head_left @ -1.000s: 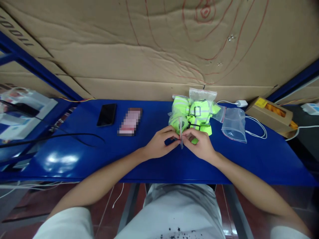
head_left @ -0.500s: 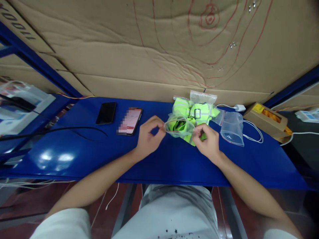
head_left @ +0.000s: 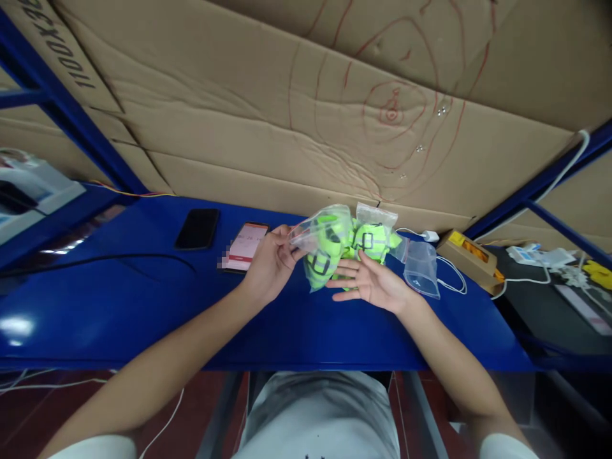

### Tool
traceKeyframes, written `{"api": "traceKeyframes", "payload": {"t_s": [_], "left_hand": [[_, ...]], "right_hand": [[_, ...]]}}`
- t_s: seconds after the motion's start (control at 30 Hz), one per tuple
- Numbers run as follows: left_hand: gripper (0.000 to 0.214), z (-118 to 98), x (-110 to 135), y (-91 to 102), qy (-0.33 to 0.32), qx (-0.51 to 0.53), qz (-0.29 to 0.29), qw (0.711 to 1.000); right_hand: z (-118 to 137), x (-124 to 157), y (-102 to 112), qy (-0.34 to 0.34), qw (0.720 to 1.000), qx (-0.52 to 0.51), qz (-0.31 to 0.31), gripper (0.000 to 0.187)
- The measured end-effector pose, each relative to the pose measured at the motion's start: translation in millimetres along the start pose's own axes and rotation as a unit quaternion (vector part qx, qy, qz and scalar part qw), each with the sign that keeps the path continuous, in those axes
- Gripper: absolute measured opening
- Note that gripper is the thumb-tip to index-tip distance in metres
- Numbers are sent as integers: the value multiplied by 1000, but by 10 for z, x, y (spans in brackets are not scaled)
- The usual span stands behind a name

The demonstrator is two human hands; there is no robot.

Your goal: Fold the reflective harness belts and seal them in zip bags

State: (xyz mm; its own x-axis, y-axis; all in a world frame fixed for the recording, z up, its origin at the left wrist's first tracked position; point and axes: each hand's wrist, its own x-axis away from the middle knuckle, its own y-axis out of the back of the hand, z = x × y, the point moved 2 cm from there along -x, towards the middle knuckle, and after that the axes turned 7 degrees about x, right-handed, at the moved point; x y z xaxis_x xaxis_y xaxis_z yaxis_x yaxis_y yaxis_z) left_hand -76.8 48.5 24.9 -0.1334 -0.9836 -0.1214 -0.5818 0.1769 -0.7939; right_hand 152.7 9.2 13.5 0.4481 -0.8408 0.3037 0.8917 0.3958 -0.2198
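Your left hand (head_left: 270,261) has the clear zip bag (head_left: 327,245) pinched near its red-lined mouth, thumb and fingers closed on the plastic at the bag's left side. Your right hand (head_left: 375,284) is unclenched, fingers spread toward the bag's lower right; whether those fingertips touch the plastic, you can't tell from here. The bag leans with its mouth toward your left hand, in front of you over the table, and whether its bottom rests there is hard to say. Inside sits a bundled yellow-green strap (head_left: 329,237) with a dark buckle (head_left: 319,262), blurred by the film.

Right behind comes a second packed bag (head_left: 373,237), its lower part hidden by your right hand; where its green ends and yours begins, you can't sort out. Your left hand covers part of the lit phone (head_left: 246,247), and the far end of that phone is smeared into blocks. Over at the left the black cable (head_left: 119,258) runs out of frame, and the lettering on the cardboard wall (head_left: 215,121) is cut off at the top.

Now the edges: that wall closes off the back, just behind the packed bags. To your right lie a flat clear bag (head_left: 421,268), a white cable (head_left: 465,284) and the cardboard box (head_left: 471,274). The dark phone (head_left: 197,228) bounds your left. Toward you, the blue tabletop (head_left: 306,338) gives room from beneath your hands down to its near edge.
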Motion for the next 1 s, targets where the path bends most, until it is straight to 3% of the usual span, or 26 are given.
{"api": "traceKeyframes", "payload": {"t_s": [0.1, 0.2, 0.3, 0.37, 0.43, 0.53, 0.63, 0.7, 0.8, 1.0], "left_hand": [[23, -38, -54, 26, -19, 44, -20, 999], [15, -48, -88, 38, 17, 85, -42, 995], [17, -31, -110, 59, 58, 93, -40, 993], [24, -31, -131, 92, 60, 80, -34, 994], [28, -49, -160, 135, 43, 63, -30, 997], [26, -64, -205, 197, -3, 18, -24, 1000], [20, 14, -234, 276, -72, -130, -66, 987], [27, 132, -232, 344, -102, -223, -104, 964], [36, 352, -206, 453, -90, -294, -116, 944], [49, 581, -173, 600, -102, -421, -68, 899]], "right_hand": [[109, -52, -21, 9, 999, -30, -43, 36], [67, -176, -108, 40, 995, -21, -86, 23], [-82, -281, -302, 27, 998, 3, -55, 36], [-113, -317, -363, 58, 996, 48, -48, 44], [-27, -335, -292, 120, 985, 93, -79, 42], [286, -364, -3, 203, 960, 106, -161, 27], [698, -432, 249, 311, 911, 105, -249, 22], [972, -497, 282, 410, 838, 197, -302, 17], [1312, -654, 141, 434, 759, 399, -276, 12], [1916, -604, -229, 476, 651, 496, -323, 14]]}}
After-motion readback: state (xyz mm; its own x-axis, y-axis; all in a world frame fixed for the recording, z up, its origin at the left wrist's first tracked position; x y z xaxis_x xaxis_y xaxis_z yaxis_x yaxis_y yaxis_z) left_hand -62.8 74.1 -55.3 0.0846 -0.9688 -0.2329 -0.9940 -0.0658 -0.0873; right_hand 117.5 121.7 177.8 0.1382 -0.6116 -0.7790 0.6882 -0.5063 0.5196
